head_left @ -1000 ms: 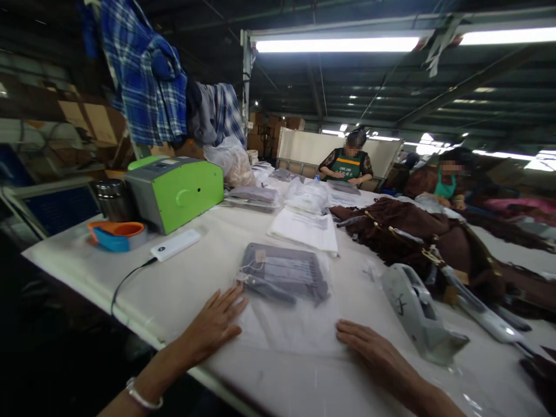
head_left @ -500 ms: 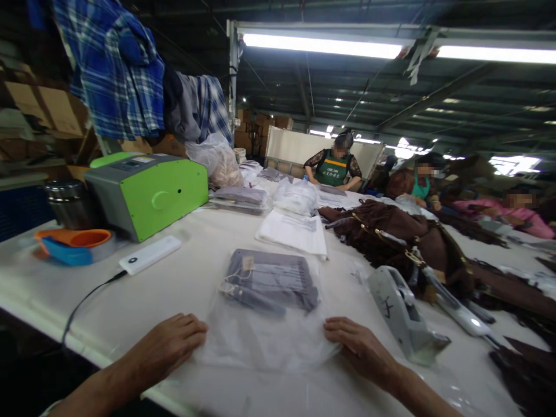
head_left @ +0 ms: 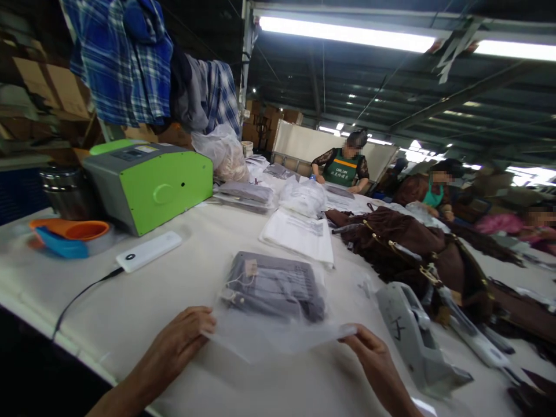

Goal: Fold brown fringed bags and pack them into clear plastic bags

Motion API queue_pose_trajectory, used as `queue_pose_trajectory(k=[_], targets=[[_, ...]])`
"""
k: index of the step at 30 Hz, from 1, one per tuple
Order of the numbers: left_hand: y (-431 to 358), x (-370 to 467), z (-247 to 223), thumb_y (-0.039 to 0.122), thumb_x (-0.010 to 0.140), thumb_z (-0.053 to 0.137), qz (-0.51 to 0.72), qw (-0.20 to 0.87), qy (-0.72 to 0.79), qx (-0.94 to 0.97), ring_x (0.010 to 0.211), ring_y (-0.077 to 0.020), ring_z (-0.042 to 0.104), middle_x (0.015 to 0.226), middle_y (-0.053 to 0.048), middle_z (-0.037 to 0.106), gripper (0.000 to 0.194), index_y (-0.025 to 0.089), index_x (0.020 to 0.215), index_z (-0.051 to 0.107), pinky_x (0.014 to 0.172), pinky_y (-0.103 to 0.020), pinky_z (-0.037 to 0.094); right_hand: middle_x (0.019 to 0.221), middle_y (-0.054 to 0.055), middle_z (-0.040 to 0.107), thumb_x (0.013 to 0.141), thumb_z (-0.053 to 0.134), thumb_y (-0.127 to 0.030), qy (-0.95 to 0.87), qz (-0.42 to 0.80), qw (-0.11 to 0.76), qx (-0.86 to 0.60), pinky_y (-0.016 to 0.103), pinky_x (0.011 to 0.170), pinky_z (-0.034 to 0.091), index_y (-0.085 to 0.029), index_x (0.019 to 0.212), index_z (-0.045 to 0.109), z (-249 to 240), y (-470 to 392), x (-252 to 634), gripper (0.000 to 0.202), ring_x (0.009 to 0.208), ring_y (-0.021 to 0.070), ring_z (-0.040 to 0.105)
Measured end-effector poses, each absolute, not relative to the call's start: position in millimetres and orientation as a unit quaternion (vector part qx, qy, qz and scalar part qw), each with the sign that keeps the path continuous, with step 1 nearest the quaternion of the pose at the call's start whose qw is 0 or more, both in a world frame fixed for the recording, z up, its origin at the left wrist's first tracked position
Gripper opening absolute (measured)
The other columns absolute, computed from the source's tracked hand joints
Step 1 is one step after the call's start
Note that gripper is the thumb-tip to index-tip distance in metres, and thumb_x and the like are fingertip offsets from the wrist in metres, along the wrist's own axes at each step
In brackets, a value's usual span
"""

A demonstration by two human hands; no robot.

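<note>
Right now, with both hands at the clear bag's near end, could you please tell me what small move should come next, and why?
Probably fold the bag's near end over the grey cloth: the left hand and right hand hold that end at its two sides, and the cloth lies farther in, leaving a loose flap.

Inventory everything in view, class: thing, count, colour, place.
plastic bag: 1, clear, front centre
folded fabric: 1, grey, inside bag
machine: 1, green and grey, left
flask: 1, silver, beside machine
cabled device: 1, white, before machine
unclear item: 1, orange, blue, by flask
tape dispenser: 1, grey, right
fabric pile: 1, brown, right
flat stack: 1, white, beyond bag
plaid garments: 2+, blue, upper left
tube lamps: 2, white, overhead
people: 3+, varied clothing, back
table: 1, white, underneath
left hand: 1, holding bag
right hand: 1, holding bag
</note>
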State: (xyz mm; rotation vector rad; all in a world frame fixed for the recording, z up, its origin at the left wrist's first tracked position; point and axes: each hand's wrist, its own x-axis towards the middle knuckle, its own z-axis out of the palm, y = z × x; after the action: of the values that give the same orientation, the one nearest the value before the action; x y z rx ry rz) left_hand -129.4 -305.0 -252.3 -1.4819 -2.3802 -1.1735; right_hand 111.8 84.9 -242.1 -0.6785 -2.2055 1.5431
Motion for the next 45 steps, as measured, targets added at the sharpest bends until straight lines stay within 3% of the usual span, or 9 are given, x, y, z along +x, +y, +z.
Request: queue_pose_trajectory(k=[7, 11, 15, 24, 31, 34, 39, 42, 45], targets=[[-265.1, -119.4, -230.1, 0.057, 0.089, 0.045, -0.581, -0.060, -0.784, -0.208, 0.074, -0.0198, 0.069, 0.073, 0.001, 0.067, 0.038, 0.022, 0.079, 0.058, 0.072, -0.027, 0.055, 0.068, 0.000, 0.057, 0.082, 0.059, -0.058, -0.789, 0.492, 0.246, -0.275, 0.024, 0.063, 0.043, -0.019, 0.068, 0.062, -234.0, 77.6, 97.3, 0.041, 0.069, 0.0174, 0.053], [-243.1, -125.4, -216.5, 0.051, 0.090, 0.041, -0.572, -0.057, -0.808, -0.129, 0.061, -0.0176, 0.067, 0.062, 0.004, 0.062, 0.033, 0.024, 0.071, 0.046, 0.063, -0.026, 0.053, 0.060, -0.002, 0.051, 0.084, 0.053, -0.059, -0.777, 0.462, 0.286, -0.318, 0.024, 0.059, 0.042, -0.020, 0.070, 0.060, -230.6, 65.4, 74.2, 0.042, 0.061, 0.0166, 0.049], [-238.4, -141.1, -213.3, 0.035, 0.093, 0.034, -0.413, -0.063, -0.904, -0.092, 0.050, -0.0154, 0.063, 0.054, 0.005, 0.059, 0.027, 0.025, 0.071, 0.044, 0.053, -0.023, 0.045, 0.060, -0.002, 0.050, 0.087, 0.044, -0.059, -0.809, 0.394, 0.267, -0.345, 0.025, 0.056, 0.041, -0.022, 0.071, 0.055, -240.3, 55.4, 59.0, 0.042, 0.059, 0.0171, 0.049], [-231.1, -143.7, -223.3, 0.029, 0.097, 0.030, -0.023, 0.059, -0.986, -0.155, 0.068, -0.0224, 0.065, 0.075, -0.004, 0.067, 0.027, 0.022, 0.086, 0.054, 0.057, -0.028, 0.037, 0.065, 0.000, 0.063, 0.092, 0.038, -0.052, -0.886, 0.286, 0.154, -0.330, 0.028, 0.058, 0.038, -0.026, 0.078, 0.053, -258.6, 61.6, 58.6, 0.033, 0.059, 0.0207, 0.061], [-236.8, -134.7, -231.4, 0.040, 0.098, 0.035, -0.177, 0.280, -0.888, -0.319, 0.094, -0.0282, 0.060, 0.100, -0.013, 0.065, 0.030, 0.018, 0.109, 0.053, 0.085, -0.043, 0.048, 0.066, 0.001, 0.066, 0.095, 0.038, -0.044, -0.909, 0.207, 0.129, -0.337, 0.027, 0.056, 0.032, -0.026, 0.078, 0.050, -260.2, 57.4, 61.2, 0.028, 0.062, 0.0217, 0.064], [-206.1, -102.7, -241.6, 0.036, 0.094, 0.047, -0.195, 0.247, -0.811, -0.493, 0.114, -0.0263, 0.055, 0.116, -0.008, 0.065, 0.030, 0.025, 0.122, 0.053, 0.102, -0.043, 0.039, 0.071, 0.001, 0.070, 0.096, 0.042, -0.038, -0.915, 0.189, 0.115, -0.338, 0.026, 0.057, 0.031, -0.024, 0.079, 0.052, -253.9, 56.8, 57.1, 0.024, 0.067, 0.0215, 0.066], [-160.4, -69.9, -269.6, 0.038, 0.082, 0.064, -0.122, 0.213, -0.820, -0.518, 0.137, -0.0437, 0.029, 0.150, -0.009, 0.042, 0.068, 0.033, 0.145, 0.038, 0.107, -0.070, 0.015, 0.072, 0.001, 0.072, 0.094, 0.049, -0.033, -0.914, 0.160, 0.108, -0.357, 0.025, 0.056, 0.030, -0.024, 0.084, 0.060, -247.0, 58.3, 60.6, 0.017, 0.066, 0.0201, 0.066], [-159.0, -72.4, -281.1, 0.035, 0.082, 0.060, -0.133, 0.193, -0.825, -0.515, 0.139, -0.0447, 0.026, 0.151, -0.010, 0.040, 0.067, 0.034, 0.145, 0.037, 0.106, -0.073, 0.014, 0.066, 0.000, 0.068, 0.090, 0.053, -0.034, -0.896, 0.165, 0.166, -0.378, 0.025, 0.056, 0.032, -0.024, 0.090, 0.063, -236.4, 70.3, 93.1, 0.014, 0.060, 0.0184, 0.063], [-162.8, -82.1, -291.8, 0.038, 0.084, 0.054, -0.153, 0.195, -0.813, -0.527, 0.140, -0.0454, 0.024, 0.151, -0.011, 0.040, 0.063, 0.034, 0.145, 0.039, 0.106, -0.075, 0.010, 0.067, 0.000, 0.065, 0.090, 0.051, -0.046, -0.826, 0.212, 0.308, -0.421, 0.025, 0.060, 0.039, -0.022, 0.091, 0.065, -209.0, 98.0, 149.3, 0.027, 0.060, 0.0170, 0.059]])
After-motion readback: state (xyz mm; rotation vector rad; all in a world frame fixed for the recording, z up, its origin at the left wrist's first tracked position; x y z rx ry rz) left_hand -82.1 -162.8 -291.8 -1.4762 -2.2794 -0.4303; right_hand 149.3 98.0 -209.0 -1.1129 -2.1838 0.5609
